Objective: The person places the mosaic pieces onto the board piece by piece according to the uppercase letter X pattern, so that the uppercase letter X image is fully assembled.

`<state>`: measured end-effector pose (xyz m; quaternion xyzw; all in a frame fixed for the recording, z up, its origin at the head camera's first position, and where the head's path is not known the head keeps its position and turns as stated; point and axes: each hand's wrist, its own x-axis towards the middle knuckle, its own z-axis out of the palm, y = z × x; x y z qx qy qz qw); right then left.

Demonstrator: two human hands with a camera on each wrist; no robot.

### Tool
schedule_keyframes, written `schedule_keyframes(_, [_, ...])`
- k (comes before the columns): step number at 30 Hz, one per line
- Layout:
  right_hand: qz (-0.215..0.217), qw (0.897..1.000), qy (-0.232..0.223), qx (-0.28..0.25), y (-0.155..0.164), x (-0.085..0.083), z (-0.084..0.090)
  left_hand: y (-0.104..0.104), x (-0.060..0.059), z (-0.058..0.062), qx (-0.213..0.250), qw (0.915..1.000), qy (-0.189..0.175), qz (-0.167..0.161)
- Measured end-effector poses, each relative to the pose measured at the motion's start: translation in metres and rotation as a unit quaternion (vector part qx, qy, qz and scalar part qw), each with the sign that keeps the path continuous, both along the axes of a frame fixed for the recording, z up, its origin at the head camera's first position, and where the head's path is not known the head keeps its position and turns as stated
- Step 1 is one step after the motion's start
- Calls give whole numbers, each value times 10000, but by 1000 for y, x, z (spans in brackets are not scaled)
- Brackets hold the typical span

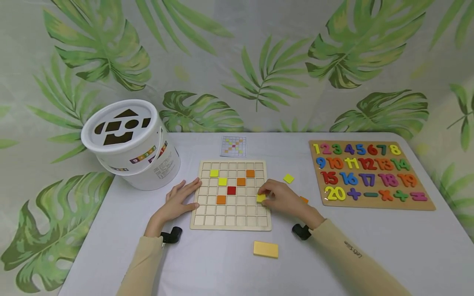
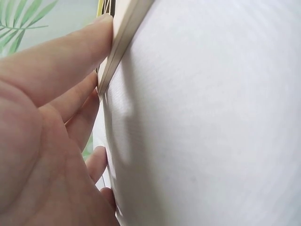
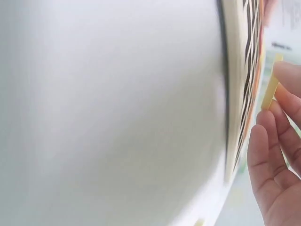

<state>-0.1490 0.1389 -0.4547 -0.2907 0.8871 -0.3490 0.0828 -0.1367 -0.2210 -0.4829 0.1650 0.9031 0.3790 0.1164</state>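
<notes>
Item: square wooden grid board [image 1: 231, 194], flat at table centre. We held a small yellow square tile [image 1: 261, 197] pinched in our right hand [image 1: 283, 200], over the board's right-hand column at about 3 o'clock from the red tile [image 1: 231, 190]; in the right wrist view the tile stood edge-on at our fingertips [image 3: 282, 77]. Our right hand was nearer that column. Our left hand [image 1: 179, 201], fingers spread flat, pressed the board's 9 o'clock edge. A loose yellow tile [image 1: 288, 178] lay at 2 o'clock.
</notes>
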Motion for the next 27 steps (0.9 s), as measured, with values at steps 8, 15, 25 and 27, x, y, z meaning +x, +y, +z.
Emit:
schedule_keyframes(8, [421,9991,21,104,-42,-5,-1,0,0,-1,-27,10000,-29,9])
schedule_keyframes(15, [425,9974,176,554,-60,-8,0,-1,0,0,-58,10000,-21,-19])
schedule_keyframes(25, [416,9990,-29,162,-48,-8,-2,-1,0,0,-70,10000,2,-16])
schedule_keyframes(27, [265,9995,-159,-40,-37,-8,-1,-1,0,-1,-68,10000,-5,-13])
